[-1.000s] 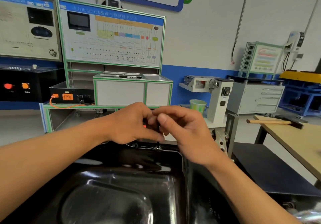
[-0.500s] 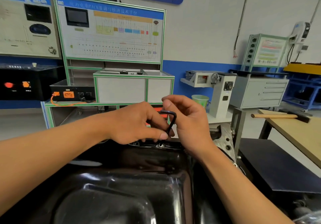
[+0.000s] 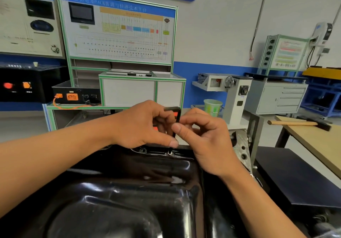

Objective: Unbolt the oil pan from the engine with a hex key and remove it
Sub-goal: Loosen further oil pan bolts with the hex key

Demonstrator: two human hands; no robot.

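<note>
- Two hands meet above the far rim of the oil pan (image 3: 129, 191), which lies black and shiny close before us.
- Our left hand (image 3: 144, 125) has its fingers curled round the bent upper part of the hex key (image 3: 178, 117), and its thumb is low beside the shaft.
- Our right hand (image 3: 208, 141) pinches the shaft between thumb and forefinger.
- We see the hex key standing upright, its tip in a bolt (image 3: 169, 152) on that far rim.
- On the right, well apart, a hammer (image 3: 299, 123) lies on a wooden table (image 3: 323, 145).
</note>
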